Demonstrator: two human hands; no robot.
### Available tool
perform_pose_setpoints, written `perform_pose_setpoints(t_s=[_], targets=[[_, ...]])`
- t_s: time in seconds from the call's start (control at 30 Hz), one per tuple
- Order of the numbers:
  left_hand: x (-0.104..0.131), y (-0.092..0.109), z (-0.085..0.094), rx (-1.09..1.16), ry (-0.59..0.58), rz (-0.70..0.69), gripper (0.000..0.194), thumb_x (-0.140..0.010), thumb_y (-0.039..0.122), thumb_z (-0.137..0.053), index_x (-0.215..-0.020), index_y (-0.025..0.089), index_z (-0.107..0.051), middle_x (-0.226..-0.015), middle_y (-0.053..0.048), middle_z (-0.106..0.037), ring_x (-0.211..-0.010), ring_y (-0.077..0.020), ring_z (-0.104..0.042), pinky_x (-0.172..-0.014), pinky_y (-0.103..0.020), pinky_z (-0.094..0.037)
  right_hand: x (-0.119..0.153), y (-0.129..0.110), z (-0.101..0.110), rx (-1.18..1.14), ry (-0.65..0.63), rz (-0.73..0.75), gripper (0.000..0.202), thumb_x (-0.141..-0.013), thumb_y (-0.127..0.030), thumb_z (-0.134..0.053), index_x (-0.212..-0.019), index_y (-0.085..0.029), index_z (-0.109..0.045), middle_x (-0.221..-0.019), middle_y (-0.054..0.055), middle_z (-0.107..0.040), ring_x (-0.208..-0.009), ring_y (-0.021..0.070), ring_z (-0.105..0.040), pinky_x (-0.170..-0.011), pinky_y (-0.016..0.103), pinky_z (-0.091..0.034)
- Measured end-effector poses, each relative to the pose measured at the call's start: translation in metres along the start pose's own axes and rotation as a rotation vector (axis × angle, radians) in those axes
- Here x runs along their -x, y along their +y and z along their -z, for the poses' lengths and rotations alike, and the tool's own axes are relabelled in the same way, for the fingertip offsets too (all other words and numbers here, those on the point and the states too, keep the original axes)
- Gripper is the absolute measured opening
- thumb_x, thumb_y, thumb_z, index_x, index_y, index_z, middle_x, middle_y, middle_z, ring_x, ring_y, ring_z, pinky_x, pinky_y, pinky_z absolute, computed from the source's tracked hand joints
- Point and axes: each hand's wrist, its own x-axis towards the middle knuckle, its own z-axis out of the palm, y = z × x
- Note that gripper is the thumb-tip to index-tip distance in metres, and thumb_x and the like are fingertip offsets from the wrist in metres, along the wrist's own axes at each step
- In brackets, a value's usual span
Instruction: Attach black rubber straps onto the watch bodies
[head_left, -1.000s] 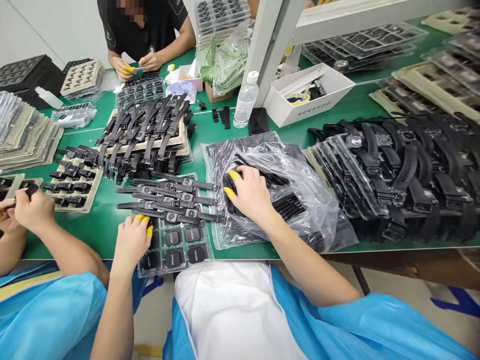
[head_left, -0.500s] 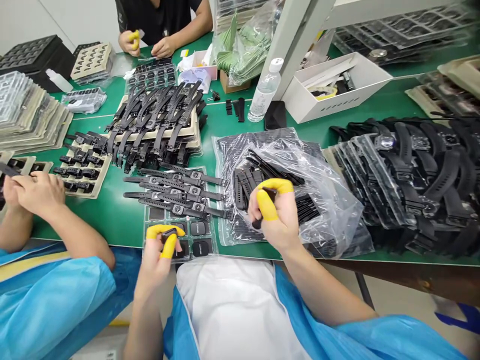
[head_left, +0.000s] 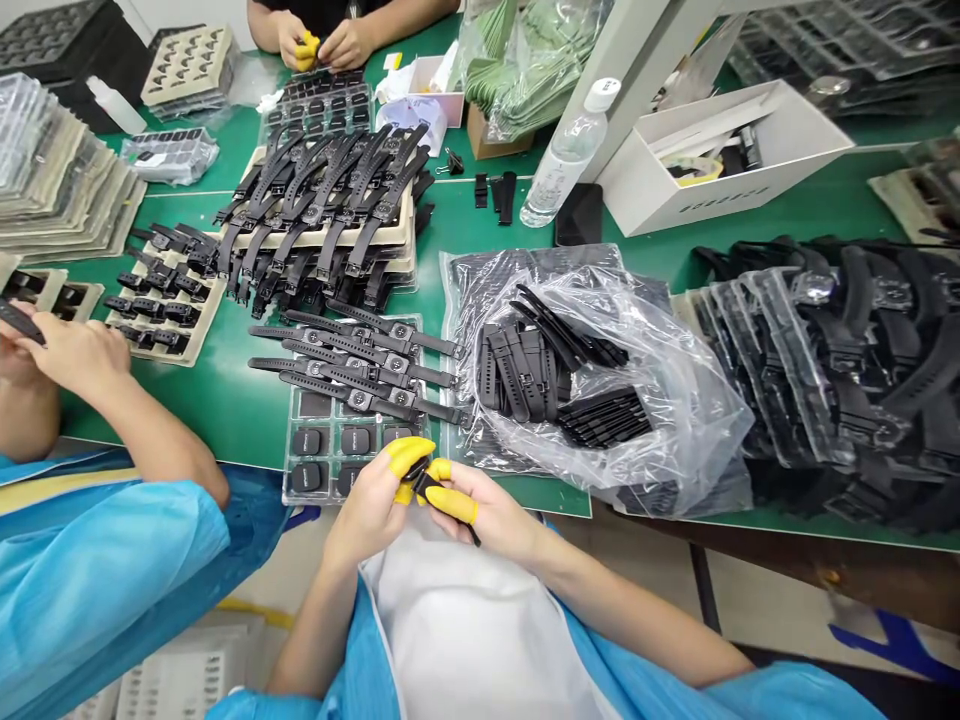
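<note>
In front of my lap, both hands have come together, yellow finger covers on thumbs and forefingers. My left hand [head_left: 371,510] is closed on a small black watch case [head_left: 415,469], partly hidden by the fingers. My right hand [head_left: 491,512] pinches a black watch strap [head_left: 426,484] against the case; its other end shows below the fingers. Whether strap and case are joined, I cannot tell. Just beyond my left hand lies a clear tray [head_left: 288,465] with square watch cases, and watches with straps [head_left: 360,365] lie across its far part. Loose straps [head_left: 525,370] rest on a plastic bag [head_left: 675,440].
Stacked trays of strapped watches [head_left: 322,215] stand at the back left, more watches [head_left: 862,350] at the right. A water bottle [head_left: 562,160], a phone [head_left: 577,215] and a white box [head_left: 720,190] sit behind the bag. Co-workers' hands [head_left: 86,350] are busy at left and across the table.
My right hand has moved left and down from over the bag, bringing the strap to the watch case. My left hand has shifted right to meet it. The camera view has tilted slightly downward.
</note>
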Motion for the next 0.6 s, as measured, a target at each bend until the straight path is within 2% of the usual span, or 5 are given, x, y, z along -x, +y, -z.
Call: perform_pose_setpoints(t_s=[0.13, 0.27, 0.47, 0.6], targets=[[0.002, 0.001, 0.001, -0.019, 0.026, -0.001, 0.057, -0.095, 0.003, -0.044, -0.148, 0.024, -0.051, -0.137, -0.011, -0.065, -0.13, -0.0231, -0.062, -0.111, -0.04, -0.053, -0.002, 0.002, 0.002, -0.012, -0.017, 0.013, 0.037, -0.094, -0.056, -0.067, -0.089, -0.021, -0.056, -0.05, -0.011, -0.046, -0.042, 0.0082, -0.032, -0.045, 0.024, -0.025], [0.004, 0.002, -0.001, -0.074, 0.054, -0.034, 0.06, -0.094, 0.002, -0.043, -0.149, 0.024, -0.05, -0.135, -0.011, -0.065, -0.13, -0.0228, -0.061, -0.11, -0.039, -0.054, -0.005, 0.014, 0.001, -0.08, 0.043, 0.033, 0.035, -0.094, -0.054, -0.067, -0.089, -0.022, -0.055, -0.049, -0.011, -0.047, -0.04, 0.008, -0.032, -0.043, 0.023, -0.026], [0.004, 0.002, -0.008, -0.161, 0.125, -0.056, 0.06, -0.096, 0.003, -0.042, -0.152, 0.023, -0.046, -0.131, -0.012, -0.063, -0.125, -0.0221, -0.061, -0.106, -0.037, -0.054, -0.008, 0.019, -0.004, -0.285, 0.071, 0.06, 0.035, -0.091, -0.05, -0.071, -0.081, -0.022, -0.054, -0.046, -0.01, -0.048, -0.037, 0.0073, -0.031, -0.039, 0.021, -0.027], [0.002, 0.004, -0.003, -0.148, 0.065, -0.069, 0.056, -0.102, 0.011, -0.042, -0.157, 0.022, -0.042, -0.131, -0.015, -0.058, -0.124, -0.0248, -0.059, -0.105, -0.04, -0.054, -0.007, 0.015, -0.005, -0.378, 0.11, 0.006, 0.036, -0.085, -0.049, -0.077, -0.081, -0.023, -0.054, -0.044, -0.012, -0.045, -0.036, 0.0061, -0.025, -0.037, 0.019, -0.024]])
